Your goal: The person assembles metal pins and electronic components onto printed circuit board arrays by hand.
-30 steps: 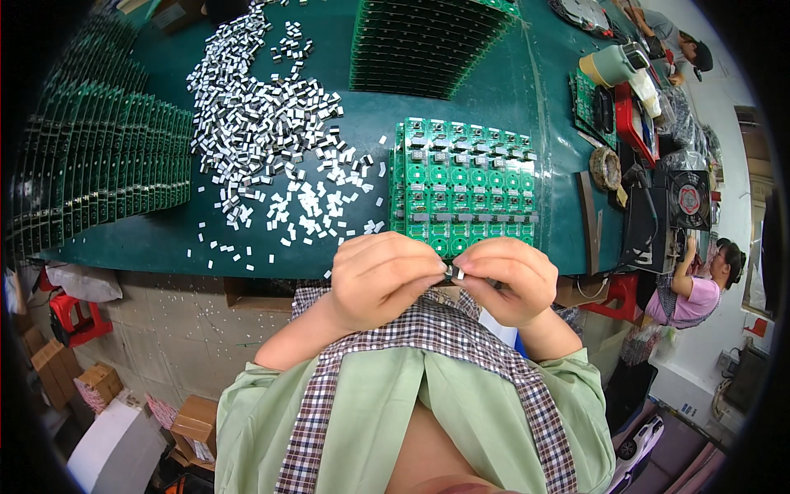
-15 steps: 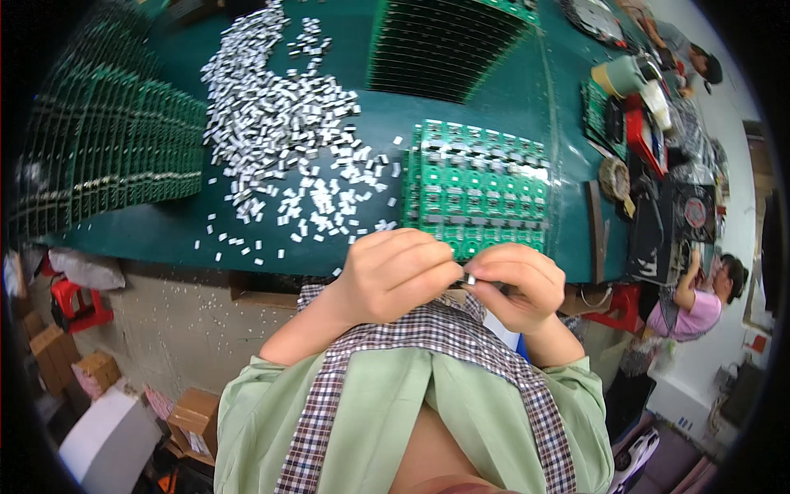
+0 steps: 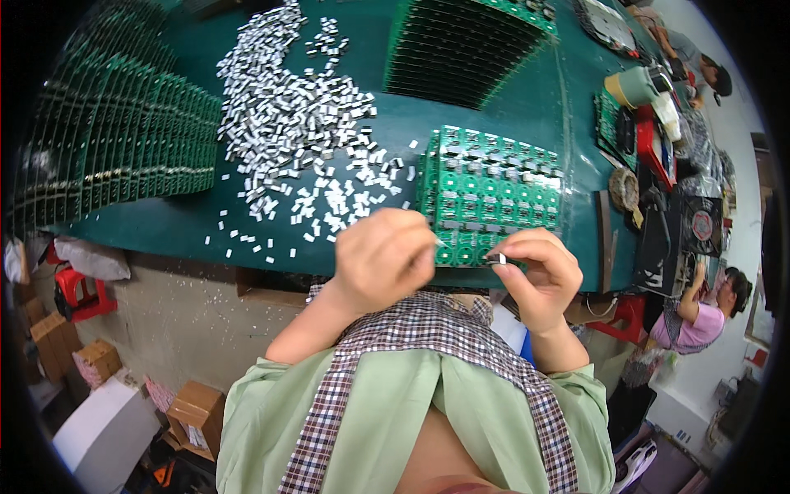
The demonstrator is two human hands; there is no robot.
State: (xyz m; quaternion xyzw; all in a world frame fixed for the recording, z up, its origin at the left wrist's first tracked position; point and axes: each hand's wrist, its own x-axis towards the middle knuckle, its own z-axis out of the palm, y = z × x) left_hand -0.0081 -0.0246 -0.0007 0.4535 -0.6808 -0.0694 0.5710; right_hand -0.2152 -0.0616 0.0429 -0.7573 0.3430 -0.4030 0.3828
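Observation:
My right hand (image 3: 543, 276) pinches a small white-and-black block (image 3: 500, 258) between thumb and index finger, in front of the near edge of a green circuit board panel (image 3: 494, 189). To its left, apart from it, my left hand (image 3: 380, 257) is curled closed and slightly blurred by motion. A tiny light spot shows at its fingertips, too small to name. The panel carries rows of round pads and small parts, and seems to lie on another like it. Beyond my left hand spreads a large heap of similar small white-and-black blocks (image 3: 288, 123), with several scattered loose toward the table edge.
Upright rows of green circuit boards (image 3: 123, 140) stand at the left, and another stack (image 3: 469, 53) at the far middle of the green table (image 3: 395, 123). A tape roll (image 3: 624, 188), red tray (image 3: 655, 152) and dark bar (image 3: 605, 240) lie right. Two other people work there.
My hands, together at the small block before, have come apart: the left moved left, the right slightly right with the block. The whole view has shifted a little.

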